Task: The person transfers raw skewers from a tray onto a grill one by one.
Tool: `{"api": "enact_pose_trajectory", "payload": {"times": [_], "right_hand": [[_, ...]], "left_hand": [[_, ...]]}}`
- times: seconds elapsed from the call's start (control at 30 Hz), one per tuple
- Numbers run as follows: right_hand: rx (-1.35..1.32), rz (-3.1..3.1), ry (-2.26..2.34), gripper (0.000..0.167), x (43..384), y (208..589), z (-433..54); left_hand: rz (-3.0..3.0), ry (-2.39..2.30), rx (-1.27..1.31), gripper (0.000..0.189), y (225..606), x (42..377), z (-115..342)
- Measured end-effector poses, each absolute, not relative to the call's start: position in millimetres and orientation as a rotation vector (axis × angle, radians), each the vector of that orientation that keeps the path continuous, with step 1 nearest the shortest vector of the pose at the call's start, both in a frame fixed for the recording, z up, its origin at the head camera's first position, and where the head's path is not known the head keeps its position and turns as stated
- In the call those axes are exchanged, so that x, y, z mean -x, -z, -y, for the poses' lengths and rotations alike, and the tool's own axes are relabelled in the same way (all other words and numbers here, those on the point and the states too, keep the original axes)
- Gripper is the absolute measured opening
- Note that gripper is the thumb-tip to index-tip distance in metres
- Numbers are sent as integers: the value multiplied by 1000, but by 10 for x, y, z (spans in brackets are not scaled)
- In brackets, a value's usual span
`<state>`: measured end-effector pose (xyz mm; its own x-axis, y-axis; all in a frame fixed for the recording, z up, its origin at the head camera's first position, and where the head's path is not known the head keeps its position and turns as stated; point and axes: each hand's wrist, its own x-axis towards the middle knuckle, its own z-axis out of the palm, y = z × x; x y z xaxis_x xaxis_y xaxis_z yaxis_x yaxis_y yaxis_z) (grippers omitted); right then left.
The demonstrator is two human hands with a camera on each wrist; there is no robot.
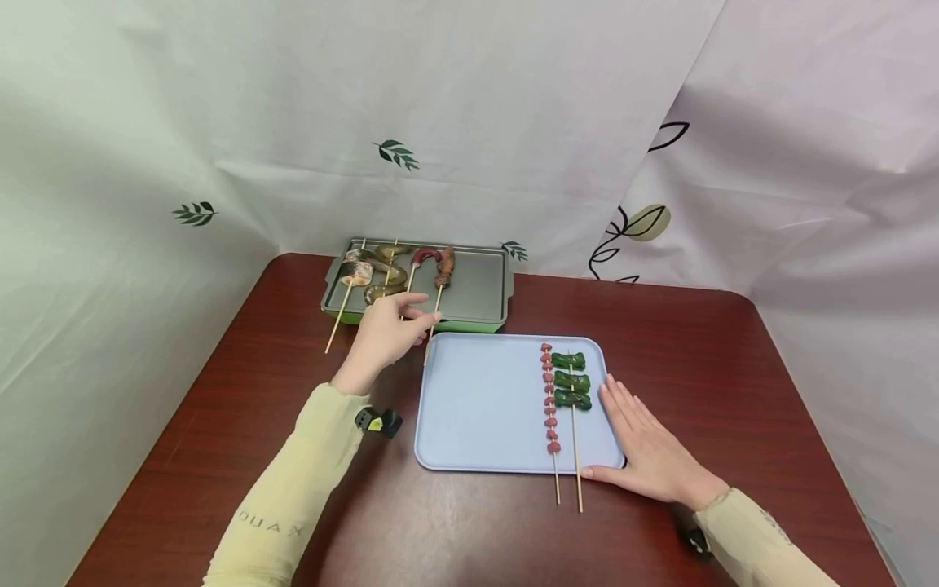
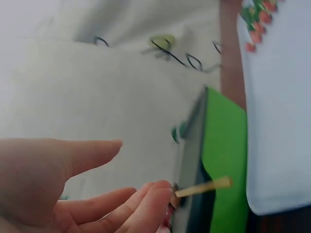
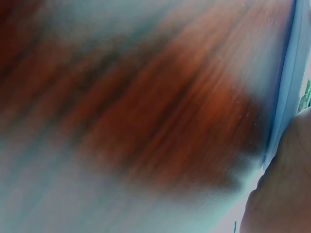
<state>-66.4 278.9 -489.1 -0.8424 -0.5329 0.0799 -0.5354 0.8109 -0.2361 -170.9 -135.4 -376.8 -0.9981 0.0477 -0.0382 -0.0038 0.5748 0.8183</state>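
My left hand [image 1: 392, 328] reaches over the near edge of a grey grill pan [image 1: 480, 285] with a green side. Its thumb and fingers stand apart, beside the wooden stick of a brown meat skewer [image 1: 444, 267]. In the left wrist view a stick [image 2: 209, 187] juts out past the fingertips. Left of it in the pan lie a dark red skewer [image 1: 424, 257], an olive-brown wavy skewer [image 1: 389, 269] and a pale, dark-skinned skewer [image 1: 356, 272]. My right hand [image 1: 653, 452] lies with straight fingers along the right edge of a light blue tray [image 1: 484, 408].
On the tray's right side lie a skewer of small red pieces [image 1: 550, 408] and a green skewer [image 1: 572, 381], sticks overhanging the near edge. The tray sits close in front of the pan on a dark red wooden table [image 1: 242, 391]. White curtains [image 1: 469, 122] hang behind.
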Motion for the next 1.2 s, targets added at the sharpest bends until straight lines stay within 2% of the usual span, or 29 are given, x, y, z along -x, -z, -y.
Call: {"api": "enact_pose_trajectory", "payload": {"times": [0.37, 0.7, 1.2], "right_hand": [[-857, 3042, -394, 120, 676, 4881, -2787], [-860, 3034, -411, 120, 682, 4878, -2785], [-861, 3029, -405, 120, 678, 4870, -2784]], "left_hand": [[-2659, -1569, -152, 45, 3740, 1336, 1102], [-2534, -1623, -226, 37, 4011, 1016, 864], [-2246, -1617, -355, 43, 4385, 572, 539]]}}
